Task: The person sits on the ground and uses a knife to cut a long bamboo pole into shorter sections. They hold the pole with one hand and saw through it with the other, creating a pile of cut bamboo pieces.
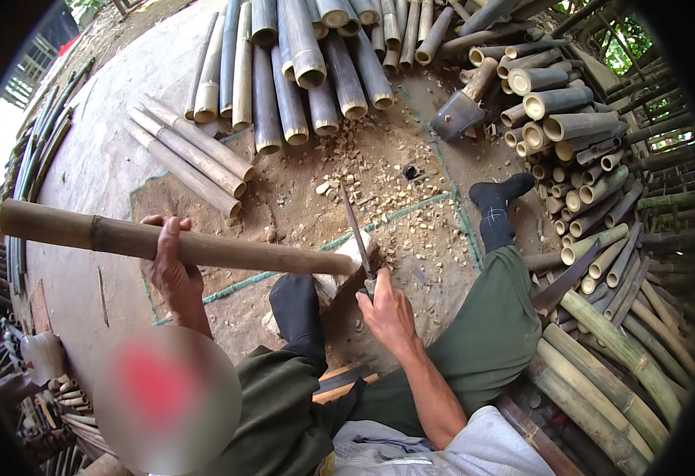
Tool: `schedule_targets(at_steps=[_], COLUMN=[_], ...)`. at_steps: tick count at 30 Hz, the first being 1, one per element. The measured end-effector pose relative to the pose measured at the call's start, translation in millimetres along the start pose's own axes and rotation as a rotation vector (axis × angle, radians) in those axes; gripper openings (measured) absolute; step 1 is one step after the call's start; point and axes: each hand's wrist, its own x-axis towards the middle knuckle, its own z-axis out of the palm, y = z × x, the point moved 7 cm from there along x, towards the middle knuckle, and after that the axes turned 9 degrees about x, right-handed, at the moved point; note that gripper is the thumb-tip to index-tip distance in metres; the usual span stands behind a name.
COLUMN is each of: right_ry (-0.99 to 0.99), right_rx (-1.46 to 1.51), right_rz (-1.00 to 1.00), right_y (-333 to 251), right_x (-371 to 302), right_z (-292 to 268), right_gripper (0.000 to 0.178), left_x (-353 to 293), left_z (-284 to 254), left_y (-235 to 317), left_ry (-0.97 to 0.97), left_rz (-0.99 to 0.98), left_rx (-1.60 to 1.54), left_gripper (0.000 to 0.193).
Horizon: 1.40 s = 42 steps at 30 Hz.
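Observation:
A long brown bamboo pole (260, 255) lies across in front of me, its left end raised toward the left rim. My left hand (174, 266) is wrapped round it near the middle. The pole's right end rests on a pale wooden block (351, 252) on the ground, beside my dark-socked foot (293, 309). In my right hand (389, 311) is a knife (354, 218), fingers closed round its handle. Its narrow blade points up and away, just past the pole's right end. Whether the blade touches the pole or block, I cannot tell.
Cut bamboo tubes (308, 67) lie stacked at the far side, with several thinner poles (193, 163) left of them. More bamboo (558, 103) is piled along the right. A dark container (456, 117) and wood chips (395, 186) lie on the ground. A wide blade (562, 282) stands near my right knee.

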Motion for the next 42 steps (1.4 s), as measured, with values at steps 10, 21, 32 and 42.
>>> schedule_targets(at_steps=[10,21,32,42], right_ry=[-0.045,-0.007,0.063,0.036], right_rx=[-0.090,-0.096,0.239,0.171], right_rz=[0.016,0.058,0.142,0.248], right_y=[63.7,69.6,57.6,106.5], right_x=[8.1,20.5,-10.8,5.8], right_z=[32.8,33.8,10.7,57.9], right_gripper=[0.031,0.032,0.035,0.037], left_x=[-5.9,-3.5,9.0,-75.1], left_z=[29.0,51.9,-98.5,-7.0], left_y=[12.3,20.8,-119.0,-114.6], left_ry=[-0.305,-0.476,0.471,-0.415], left_rz=[0.025,0.031,-0.498,-0.319], left_rx=[-0.048,-0.128,-0.214,1.055], left_gripper=[0.037,0.043,0.030,0.060])
